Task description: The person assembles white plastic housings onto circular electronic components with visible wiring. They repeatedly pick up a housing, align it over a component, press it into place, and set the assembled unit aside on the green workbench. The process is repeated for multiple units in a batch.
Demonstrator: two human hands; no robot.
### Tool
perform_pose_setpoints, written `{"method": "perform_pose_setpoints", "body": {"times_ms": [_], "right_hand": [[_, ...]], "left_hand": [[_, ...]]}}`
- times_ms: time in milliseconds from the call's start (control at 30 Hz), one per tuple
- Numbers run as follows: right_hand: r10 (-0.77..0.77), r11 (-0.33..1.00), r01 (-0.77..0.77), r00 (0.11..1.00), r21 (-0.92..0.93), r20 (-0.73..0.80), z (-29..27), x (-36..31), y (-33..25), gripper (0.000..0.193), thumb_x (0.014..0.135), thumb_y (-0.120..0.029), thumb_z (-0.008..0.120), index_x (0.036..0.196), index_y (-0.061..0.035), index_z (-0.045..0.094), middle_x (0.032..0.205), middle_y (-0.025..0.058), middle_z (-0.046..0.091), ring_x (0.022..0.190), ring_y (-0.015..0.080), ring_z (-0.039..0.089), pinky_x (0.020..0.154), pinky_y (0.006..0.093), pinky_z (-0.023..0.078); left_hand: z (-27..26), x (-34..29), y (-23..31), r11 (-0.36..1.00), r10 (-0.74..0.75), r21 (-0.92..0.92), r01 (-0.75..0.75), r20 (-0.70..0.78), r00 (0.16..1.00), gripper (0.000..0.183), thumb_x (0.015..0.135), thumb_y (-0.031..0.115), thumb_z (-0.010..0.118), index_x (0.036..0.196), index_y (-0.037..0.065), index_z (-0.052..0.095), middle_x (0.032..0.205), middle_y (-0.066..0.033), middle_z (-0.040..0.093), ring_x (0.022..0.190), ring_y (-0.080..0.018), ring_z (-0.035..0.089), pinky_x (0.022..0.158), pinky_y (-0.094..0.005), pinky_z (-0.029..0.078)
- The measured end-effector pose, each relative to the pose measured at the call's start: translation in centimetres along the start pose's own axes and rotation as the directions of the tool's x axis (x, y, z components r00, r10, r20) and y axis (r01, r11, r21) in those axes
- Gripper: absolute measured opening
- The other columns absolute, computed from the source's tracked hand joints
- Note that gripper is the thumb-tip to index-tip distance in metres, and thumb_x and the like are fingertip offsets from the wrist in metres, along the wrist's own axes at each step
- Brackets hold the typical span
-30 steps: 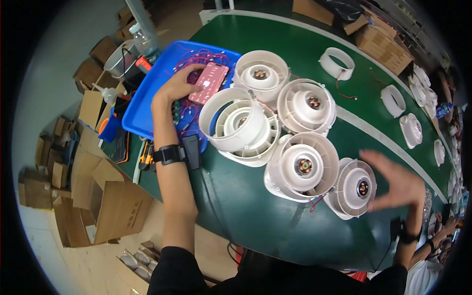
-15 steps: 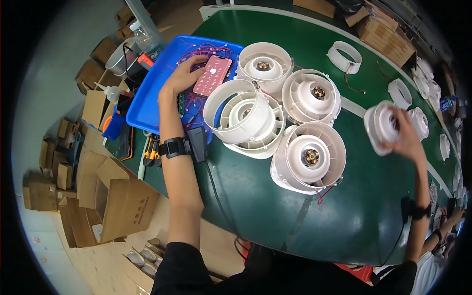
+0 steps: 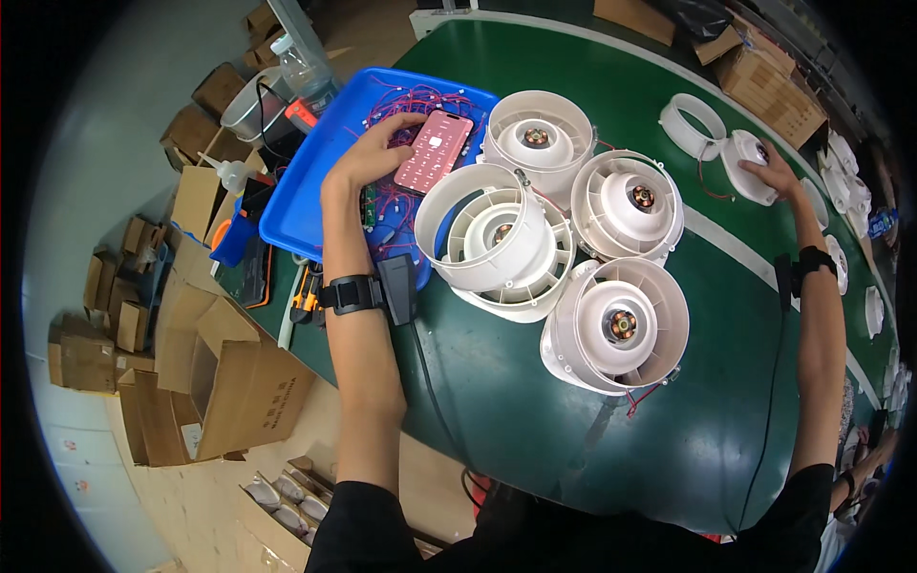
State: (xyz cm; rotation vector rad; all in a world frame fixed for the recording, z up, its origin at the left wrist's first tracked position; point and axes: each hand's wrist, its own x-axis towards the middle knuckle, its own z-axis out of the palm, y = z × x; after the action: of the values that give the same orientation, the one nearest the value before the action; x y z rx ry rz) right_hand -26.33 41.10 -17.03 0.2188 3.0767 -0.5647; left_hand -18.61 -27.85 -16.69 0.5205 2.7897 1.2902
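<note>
My left hand [image 3: 374, 153] is over the blue tray [image 3: 315, 158], its fingers and thumb closed around the left edge of a pink-screened smartphone [image 3: 435, 153]. Red wires [image 3: 415, 98] and a green circuit board [image 3: 370, 205] lie in the tray around it. At the far right, my right hand [image 3: 776, 177] grips a white fan motor housing [image 3: 745, 170] with a copper-wound centre, close beside a white plastic ring [image 3: 693, 126]. Between my arms stand several white fan housings, among them a front one [image 3: 619, 325] with copper motor coils and a left one [image 3: 492, 239] topped by a tilted ring.
A black cable [image 3: 430, 363] runs from my left wristband over the green table [image 3: 497, 411]. More white parts [image 3: 836, 263] line the right side, where another person's arm [image 3: 874, 458] shows. Cardboard boxes [image 3: 234, 382] stand on the floor at left, beside a bottle [image 3: 304, 72] higher up.
My right hand has carried the motor housing away from me, up to the white ring. My left hand stays at the smartphone. The whole view has shifted slightly.
</note>
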Motion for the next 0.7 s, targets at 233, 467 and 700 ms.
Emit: {"method": "perform_pose_setpoints", "body": {"times_ms": [233,467,700], "right_hand": [[-0.434,0.9,0.432,0.9,0.051,0.033,2.4,-0.1,-4.6,0.095,0.084,-0.049,0.07,0.153,-0.0027,0.024,0.151,0.0231,0.036,0.141,0.0336,0.035,0.117,0.0402,0.026],[-0.589,0.807,0.583,0.78,-0.1,-0.211,1.4,-6.6,-3.9,0.062,0.093,-0.035,0.063,0.144,-0.0069,0.042,0.136,0.0205,0.052,0.129,0.0273,0.049,0.106,0.0383,0.039],[-0.077,0.781,0.111,0.994,0.615,-0.081,2.4,-15.9,-3.2,0.034,0.099,-0.034,0.056,0.077,-0.0081,0.054,0.056,-0.0038,0.049,0.046,0.006,0.045,0.043,0.0225,0.032]], "left_hand": [[-0.5,-0.5,0.1,0.997,-0.067,0.027,0.066,0.024,0.997,0.064,0.075,0.004,0.059,0.138,0.005,0.051,0.14,-0.0118,0.053,0.132,-0.0234,0.046,0.113,-0.0348,0.032],[0.1,-0.4,0.1,1.0,-0.002,0.021,0.001,0.006,1.0,0.063,0.075,-0.001,0.061,0.137,0.006,0.053,0.137,-0.0109,0.055,0.13,-0.0227,0.049,0.112,-0.0349,0.035],[0.3,0.4,-0.7,0.998,0.009,0.06,-0.006,-0.056,0.998,0.053,0.082,-0.001,0.06,0.134,0.005,0.055,0.133,-0.0105,0.059,0.126,-0.0225,0.052,0.109,-0.0348,0.039]]}}
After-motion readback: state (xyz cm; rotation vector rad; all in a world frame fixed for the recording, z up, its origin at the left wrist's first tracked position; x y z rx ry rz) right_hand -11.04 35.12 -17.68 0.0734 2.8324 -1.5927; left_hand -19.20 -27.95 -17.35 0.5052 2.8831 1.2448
